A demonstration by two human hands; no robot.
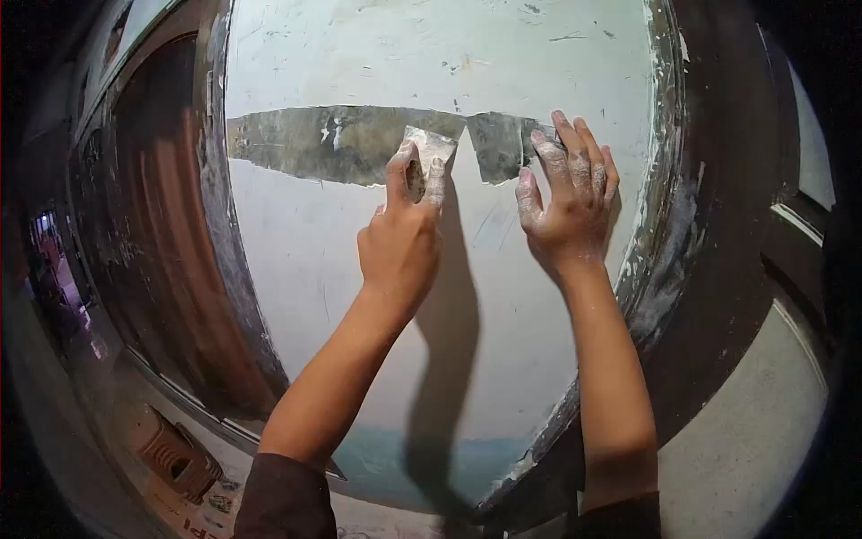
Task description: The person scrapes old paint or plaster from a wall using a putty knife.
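A scraper with a wide, whitened metal blade (pixel 431 144) is gripped in my left hand (pixel 404 238), two fingers stretched along it. Its blade lies at the lower edge of a grey bare strip (pixel 296 144) across the pale painted wall panel (pixel 359 234). A pointed tongue of pale coating (pixel 465 162) stands up beside the blade, splitting the strip. My right hand (pixel 573 193) is open, its fingers spread against the panel at the strip's right end. White dust coats the fingers of both hands.
Worn dark frames (pixel 669 207) with flaked paint border the panel. To the left is a brown curtain-like surface (pixel 171 198). A brown plastic stool (pixel 175 454) stands on the floor at lower left. My arms cast a shadow (pixel 444 359) down the panel.
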